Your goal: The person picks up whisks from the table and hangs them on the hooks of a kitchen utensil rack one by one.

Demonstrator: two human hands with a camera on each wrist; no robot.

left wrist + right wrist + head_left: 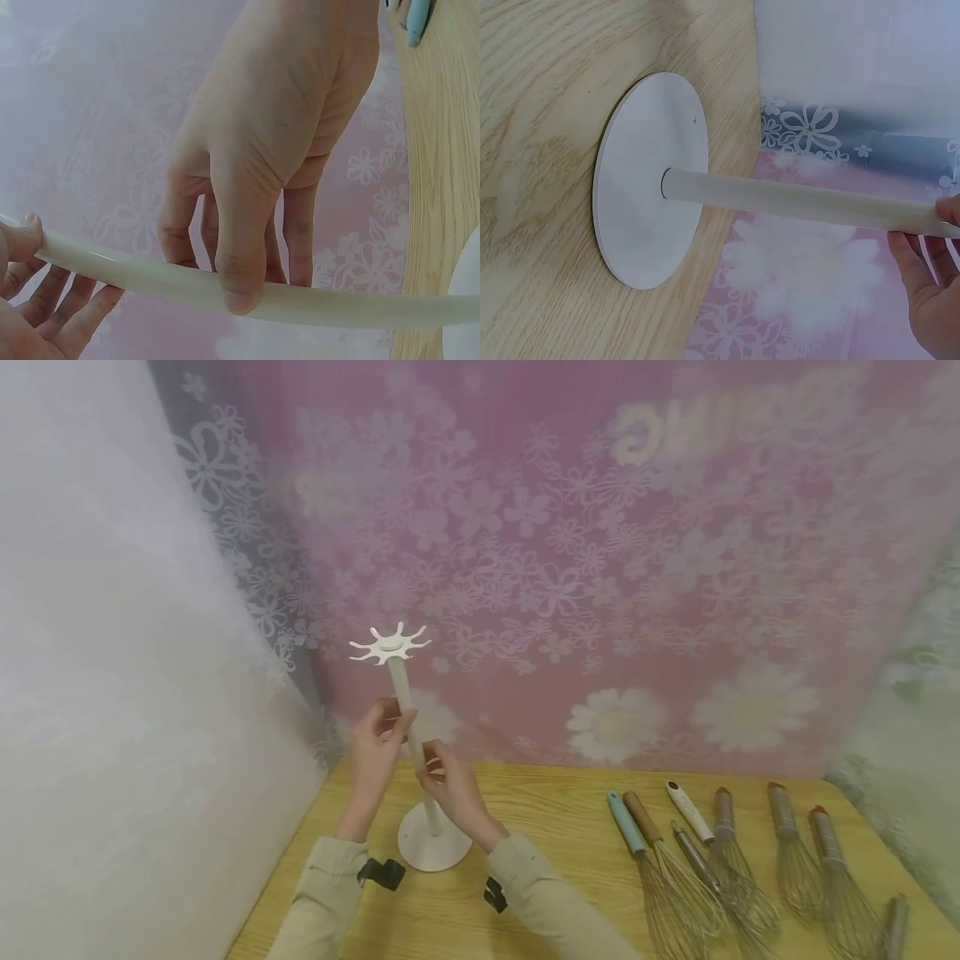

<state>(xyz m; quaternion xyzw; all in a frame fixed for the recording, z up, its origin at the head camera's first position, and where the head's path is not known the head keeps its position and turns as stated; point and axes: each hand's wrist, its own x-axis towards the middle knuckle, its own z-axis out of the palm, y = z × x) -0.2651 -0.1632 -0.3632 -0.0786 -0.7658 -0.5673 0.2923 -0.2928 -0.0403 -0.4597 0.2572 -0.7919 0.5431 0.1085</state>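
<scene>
A white stand with a round flat base (433, 857) stands on the wood-grain table, its pole (400, 683) topped by a ring of curved white hooks (390, 647). Around the upper half of the pole, my left hand (377, 750) pinches it between thumb and fingers. Lower down, nearer the base, the right hand (454, 787) holds the pole the same way, thumb on one side and fingertips on the other, as the left wrist view shows closely. No utensil hangs on the hooks. In the right wrist view the base (649, 232) lies flat on the table.
On the table's right side lie several whisks, among them a teal-handled one (627, 823), a wooden-handled one (641, 816), a white-handled utensil (690, 811) and a whisk with a red-tipped handle (782, 810). A flowered pink backdrop (525, 568) rises behind; a white wall (150, 693) borders the left.
</scene>
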